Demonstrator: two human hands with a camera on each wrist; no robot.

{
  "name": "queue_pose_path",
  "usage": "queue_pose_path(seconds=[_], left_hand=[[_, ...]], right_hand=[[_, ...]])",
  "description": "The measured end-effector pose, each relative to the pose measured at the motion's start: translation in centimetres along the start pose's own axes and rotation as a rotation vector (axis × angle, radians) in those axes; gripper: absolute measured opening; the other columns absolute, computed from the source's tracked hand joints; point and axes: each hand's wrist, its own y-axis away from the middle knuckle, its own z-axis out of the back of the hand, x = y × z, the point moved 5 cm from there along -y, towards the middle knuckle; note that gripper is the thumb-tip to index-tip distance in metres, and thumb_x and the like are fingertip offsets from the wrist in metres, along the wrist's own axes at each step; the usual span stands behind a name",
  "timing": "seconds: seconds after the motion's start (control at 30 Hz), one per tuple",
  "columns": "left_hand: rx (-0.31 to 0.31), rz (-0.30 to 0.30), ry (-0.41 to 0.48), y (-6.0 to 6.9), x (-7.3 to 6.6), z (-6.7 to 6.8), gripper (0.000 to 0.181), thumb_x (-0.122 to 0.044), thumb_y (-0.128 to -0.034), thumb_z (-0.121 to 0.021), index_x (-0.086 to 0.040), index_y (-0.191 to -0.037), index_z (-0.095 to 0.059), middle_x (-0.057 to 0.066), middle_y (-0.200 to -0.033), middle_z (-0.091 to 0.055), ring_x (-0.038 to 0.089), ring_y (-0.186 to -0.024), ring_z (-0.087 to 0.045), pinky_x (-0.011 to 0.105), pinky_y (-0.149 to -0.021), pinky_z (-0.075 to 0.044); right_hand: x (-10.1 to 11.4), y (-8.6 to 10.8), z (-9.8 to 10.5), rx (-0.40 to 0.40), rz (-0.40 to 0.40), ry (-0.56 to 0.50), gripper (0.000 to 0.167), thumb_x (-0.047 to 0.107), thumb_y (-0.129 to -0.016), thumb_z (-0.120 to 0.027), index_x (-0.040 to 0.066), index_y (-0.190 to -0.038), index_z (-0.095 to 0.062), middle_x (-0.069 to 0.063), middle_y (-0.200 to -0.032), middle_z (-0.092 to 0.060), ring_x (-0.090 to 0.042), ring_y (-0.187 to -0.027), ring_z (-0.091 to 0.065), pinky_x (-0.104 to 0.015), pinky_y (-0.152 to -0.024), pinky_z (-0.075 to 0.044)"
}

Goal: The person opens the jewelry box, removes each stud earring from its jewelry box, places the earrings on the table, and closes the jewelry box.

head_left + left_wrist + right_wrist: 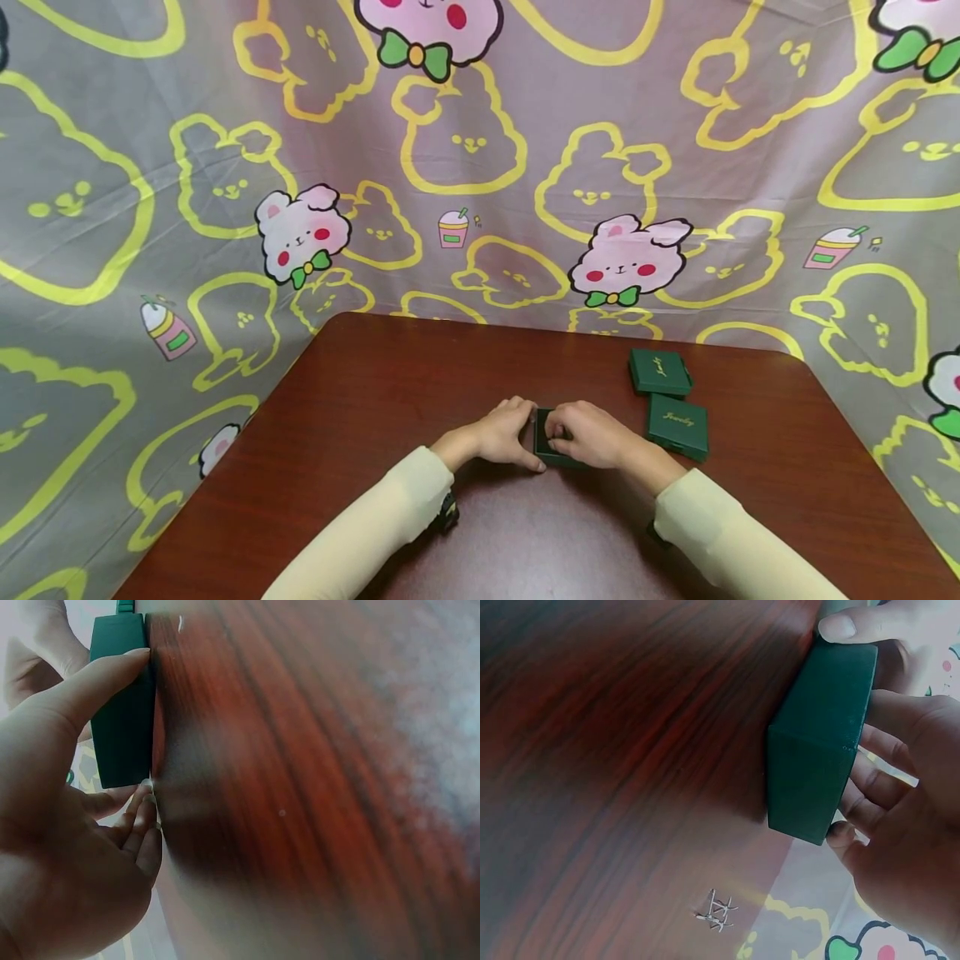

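Note:
A small dark green box (pixel 561 461) with a dark interior stands on the table between both hands. My left hand (pixel 504 435) grips its left side, the thumb on the front wall and the other fingers around the far side. The right hand (pixel 592 435) reaches over the rim with its fingers bent into the box; whether they pinch anything inside is hidden. In the left wrist view the left thumb presses on the box's green wall (pixel 124 727). The right wrist view shows the right hand's fingers (pixel 866 791) along the upper edge of the box.
Two green boxes with gold lettering, a nearer one (pixel 678 425) and a farther one (pixel 660 372), lie on the brown table (pixel 420 367) to the right. Small silvery metal pieces (pixel 716 911) lie on the table in the right wrist view. A patterned cloth (pixel 480 167) hangs behind.

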Motion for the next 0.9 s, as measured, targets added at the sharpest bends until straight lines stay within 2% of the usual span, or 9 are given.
queue_pose_path(seconds=[0.33,0.9], left_hand=[[-0.001,-0.001,0.007,0.06,-0.06,0.01,0.086,-0.049,-0.0765,-0.088,-0.008,-0.14,-0.049,0.003,-0.128,-0.051,0.017,-0.114,-0.046,0.032,-0.1,-0.041],[-0.004,-0.001,0.014,0.07,-0.09,0.12,0.084,-0.048,-0.077,-0.088,-0.009,-0.139,-0.049,0.002,-0.126,-0.051,0.016,-0.113,-0.045,0.031,-0.099,-0.041]], right_hand=[[-0.24,-0.13,0.18,0.002,-0.033,-0.026,0.013,0.007,-0.089,-0.075,0.015,-0.08,-0.069,0.01,-0.072,-0.06,-0.004,-0.065,-0.051,-0.026,-0.061,-0.046],[-0.11,-0.24,-0.05,-0.012,-0.084,-0.026,0.016,0.009,-0.089,-0.073,0.015,-0.076,-0.067,0.01,-0.065,-0.057,-0.004,-0.056,-0.047,-0.024,-0.052,-0.042]])
